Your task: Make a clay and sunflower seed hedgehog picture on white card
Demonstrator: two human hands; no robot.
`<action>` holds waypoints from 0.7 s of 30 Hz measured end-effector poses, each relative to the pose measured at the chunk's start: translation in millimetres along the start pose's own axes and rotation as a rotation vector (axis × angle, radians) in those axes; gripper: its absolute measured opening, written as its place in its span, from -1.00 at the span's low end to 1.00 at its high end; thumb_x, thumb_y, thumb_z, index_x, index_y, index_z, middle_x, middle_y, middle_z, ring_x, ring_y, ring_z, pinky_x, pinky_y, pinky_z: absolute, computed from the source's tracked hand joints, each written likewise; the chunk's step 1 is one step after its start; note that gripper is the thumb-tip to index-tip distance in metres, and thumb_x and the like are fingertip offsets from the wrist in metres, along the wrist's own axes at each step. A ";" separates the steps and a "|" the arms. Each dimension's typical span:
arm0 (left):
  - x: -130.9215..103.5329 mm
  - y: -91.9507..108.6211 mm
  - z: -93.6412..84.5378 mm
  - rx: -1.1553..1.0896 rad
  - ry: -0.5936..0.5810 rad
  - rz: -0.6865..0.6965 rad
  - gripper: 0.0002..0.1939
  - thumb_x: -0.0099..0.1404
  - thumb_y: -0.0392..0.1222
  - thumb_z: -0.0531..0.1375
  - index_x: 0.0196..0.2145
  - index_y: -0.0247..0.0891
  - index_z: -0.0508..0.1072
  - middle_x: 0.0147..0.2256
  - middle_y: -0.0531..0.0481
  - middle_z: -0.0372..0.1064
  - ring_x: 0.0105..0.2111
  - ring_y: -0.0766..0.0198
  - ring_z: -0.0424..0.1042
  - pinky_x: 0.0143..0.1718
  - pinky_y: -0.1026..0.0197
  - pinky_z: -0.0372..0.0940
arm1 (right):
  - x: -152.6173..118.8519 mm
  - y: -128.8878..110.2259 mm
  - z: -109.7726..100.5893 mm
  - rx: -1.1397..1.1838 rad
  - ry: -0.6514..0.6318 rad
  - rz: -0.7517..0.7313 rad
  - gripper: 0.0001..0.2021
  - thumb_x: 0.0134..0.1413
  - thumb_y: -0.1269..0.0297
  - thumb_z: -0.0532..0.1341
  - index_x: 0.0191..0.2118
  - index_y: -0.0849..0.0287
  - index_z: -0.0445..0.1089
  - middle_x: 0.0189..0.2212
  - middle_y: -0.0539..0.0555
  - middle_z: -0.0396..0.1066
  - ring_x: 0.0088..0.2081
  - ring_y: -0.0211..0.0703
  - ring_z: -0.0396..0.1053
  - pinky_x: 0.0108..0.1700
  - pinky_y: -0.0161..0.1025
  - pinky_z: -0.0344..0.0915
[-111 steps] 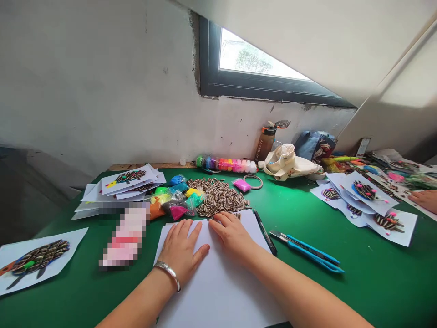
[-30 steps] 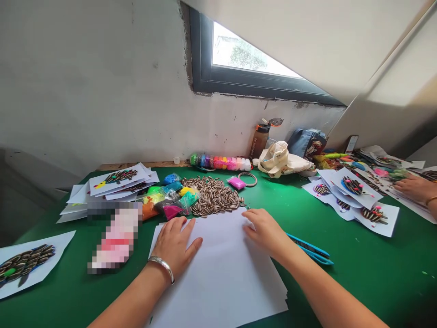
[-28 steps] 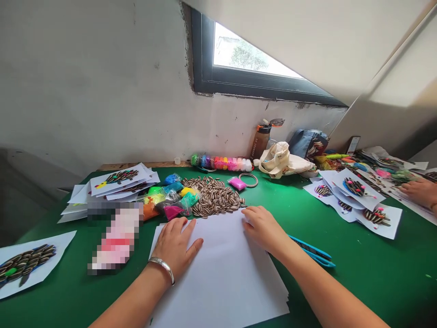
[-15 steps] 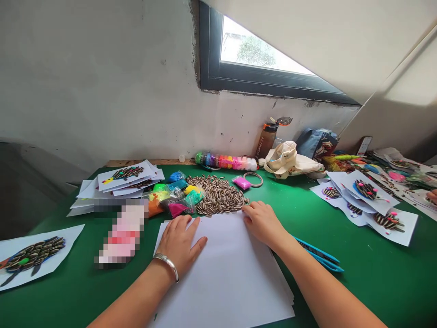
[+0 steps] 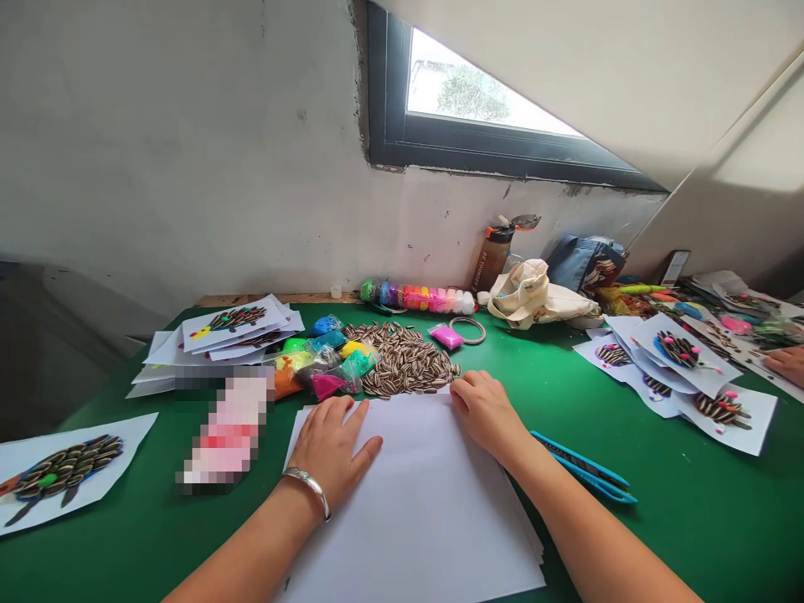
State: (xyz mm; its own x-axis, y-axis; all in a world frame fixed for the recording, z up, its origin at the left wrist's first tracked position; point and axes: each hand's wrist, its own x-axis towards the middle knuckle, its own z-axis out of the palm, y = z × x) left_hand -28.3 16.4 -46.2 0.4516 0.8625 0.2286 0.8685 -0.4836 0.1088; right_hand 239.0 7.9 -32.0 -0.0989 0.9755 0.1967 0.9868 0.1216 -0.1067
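Note:
A stack of white paper [image 5: 408, 511] lies in front of me, its right edges slightly uneven. My left hand [image 5: 332, 452], with a silver bangle at the wrist, rests flat on the stack's upper left part, thumb spread away from the fingers. At the upper right corner, my right hand [image 5: 487, 410] has its fingers curled together on the edge of the top sheet; the fingertips are partly hidden. Just beyond the paper's far edge is a pile of striped sunflower seeds [image 5: 408, 360]. Blue tweezers [image 5: 584, 469] lie to the right of my right forearm.
Bags of coloured clay [image 5: 327, 360] sit left of the seeds. Seed pictures are stacked at left [image 5: 235, 322] and right [image 5: 678, 352]. Along the wall stand clay tubs [image 5: 420, 297], a brown bottle [image 5: 493, 255] and a cloth bag [image 5: 533, 297]. Another person's hand [image 5: 785, 364] shows at far right.
My right hand has shifted slightly and its fingers are more curled at the paper's corner. My left hand stays put. The other person's hand reaches further into view.

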 end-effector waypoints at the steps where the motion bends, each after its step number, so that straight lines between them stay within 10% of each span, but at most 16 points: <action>1: -0.1 0.0 0.1 -0.001 0.004 0.002 -0.50 0.28 0.08 0.01 0.07 -0.21 0.35 0.00 -0.23 0.26 0.04 -0.05 0.18 0.04 -0.11 0.15 | -0.9 -0.4 -1.5 0.018 0.020 -0.002 -0.82 0.18 0.42 0.04 -0.36 0.16 0.36 -0.34 0.09 0.34 -0.26 -0.14 0.22 -0.26 -0.28 0.05; 12: 0.1 1.4 -1.9 0.008 -0.021 0.003 -0.49 0.28 0.08 0.00 0.07 -0.24 0.35 0.00 -0.24 0.26 0.04 -0.06 0.17 0.06 -0.11 0.13 | -12.1 -9.5 -19.2 0.065 0.201 -0.140 -0.79 0.18 0.43 0.02 -0.41 0.17 0.34 -0.10 0.16 0.33 -0.06 -0.01 0.21 -0.09 -0.16 0.08; 17: -0.7 -0.1 -0.3 0.012 -0.021 0.012 -0.48 0.29 0.08 -0.01 0.08 -0.24 0.33 0.00 -0.24 0.26 0.04 -0.06 0.17 0.06 -0.10 0.13 | -16.7 -17.7 -25.6 0.472 -0.003 0.020 -0.83 0.22 0.26 -0.02 -0.28 0.14 0.28 -0.51 -0.01 0.32 -0.49 -0.23 0.21 -0.42 -0.31 0.13; 21: -0.7 0.5 -2.2 0.014 -0.027 0.009 -0.48 0.29 0.09 -0.01 0.09 -0.25 0.33 0.00 -0.25 0.26 0.04 -0.06 0.18 0.06 -0.11 0.14 | -19.9 -11.3 -27.9 0.684 -0.191 0.134 -0.80 0.08 0.16 0.12 -0.20 0.10 0.32 -0.49 -0.04 0.37 -0.46 -0.21 0.27 -0.43 -0.33 0.15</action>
State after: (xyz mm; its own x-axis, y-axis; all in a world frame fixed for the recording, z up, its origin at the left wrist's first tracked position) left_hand -28.6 15.3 -44.2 0.4649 0.8616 0.2037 0.8669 -0.4897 0.0930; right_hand 233.3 -18.0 -7.5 -0.0654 0.9975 -0.0280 0.6972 0.0256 -0.7164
